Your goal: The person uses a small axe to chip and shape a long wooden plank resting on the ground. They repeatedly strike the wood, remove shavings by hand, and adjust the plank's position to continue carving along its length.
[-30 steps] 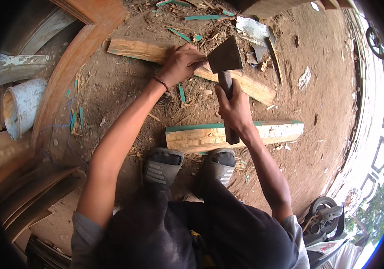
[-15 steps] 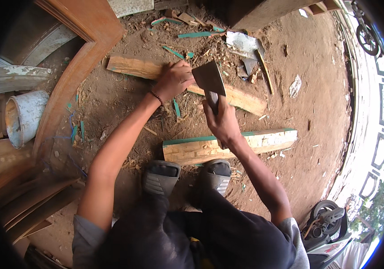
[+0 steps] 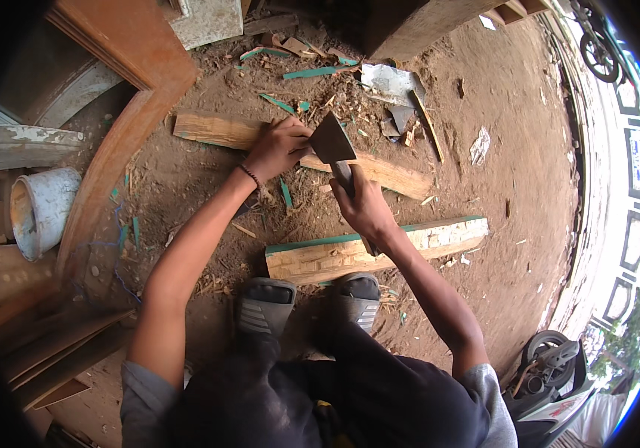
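Note:
My right hand [image 3: 367, 203] is wrapped round the handle of a hatchet [image 3: 332, 142], its broad dark blade raised above a rough wooden beam [image 3: 391, 174]. My left hand [image 3: 279, 148] is over the middle of that beam, with its fingers bent and closed. Its fingertips come right up to the near-left corner of the blade. Whether they pinch the blade or grip the beam is hidden. Closer to my feet lies a second beam [image 3: 312, 261], hewn on its side and green-painted along its top edge.
Green-painted splinters [image 3: 320, 72], wood chips and a torn whitish sheet [image 3: 391, 84] litter the dirt. A brown wooden frame [image 3: 103, 157] and a stained white bucket [image 3: 47, 209] stand at the left. My sandalled feet [image 3: 266, 306] are just behind the near beam. A motorcycle [image 3: 551, 366] is at lower right.
The hatchet blade has turned and shifted slightly left, toward my left hand. The whole view has moved a little. Both beams lie where they were, and my grip on the handle is the same.

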`<move>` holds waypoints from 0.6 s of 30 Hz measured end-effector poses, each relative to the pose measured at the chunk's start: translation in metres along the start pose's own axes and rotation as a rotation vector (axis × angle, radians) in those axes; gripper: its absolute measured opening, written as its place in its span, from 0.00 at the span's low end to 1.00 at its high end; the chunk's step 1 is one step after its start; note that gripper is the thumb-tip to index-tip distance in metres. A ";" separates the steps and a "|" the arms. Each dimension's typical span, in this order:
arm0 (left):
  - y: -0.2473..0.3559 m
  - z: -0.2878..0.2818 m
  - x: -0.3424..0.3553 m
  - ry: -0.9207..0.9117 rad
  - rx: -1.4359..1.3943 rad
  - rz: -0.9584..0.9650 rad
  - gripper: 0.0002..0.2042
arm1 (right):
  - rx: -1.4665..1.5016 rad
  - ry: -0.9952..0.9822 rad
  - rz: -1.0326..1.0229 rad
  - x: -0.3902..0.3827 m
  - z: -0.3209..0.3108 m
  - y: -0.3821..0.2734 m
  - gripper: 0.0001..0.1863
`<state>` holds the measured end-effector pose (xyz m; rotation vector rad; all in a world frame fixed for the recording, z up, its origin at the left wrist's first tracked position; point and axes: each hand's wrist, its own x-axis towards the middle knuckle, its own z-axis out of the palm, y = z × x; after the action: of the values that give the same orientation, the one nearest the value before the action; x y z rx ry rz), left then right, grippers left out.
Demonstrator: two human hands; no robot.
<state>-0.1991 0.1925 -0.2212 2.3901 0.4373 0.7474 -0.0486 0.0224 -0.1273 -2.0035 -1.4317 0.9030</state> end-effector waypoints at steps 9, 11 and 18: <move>0.005 0.000 0.001 0.076 0.053 0.134 0.06 | 0.398 0.067 0.368 -0.033 -0.006 0.014 0.12; 0.005 0.000 0.001 0.055 0.063 0.168 0.07 | 0.457 0.086 0.407 -0.042 -0.011 0.021 0.11; 0.015 -0.002 0.004 0.053 0.124 0.248 0.06 | 0.629 0.137 0.610 -0.069 -0.022 0.040 0.13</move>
<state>-0.1947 0.1833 -0.2089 2.5762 0.2146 0.9179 -0.0232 -0.0561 -0.1268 -1.9454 -0.3562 1.2383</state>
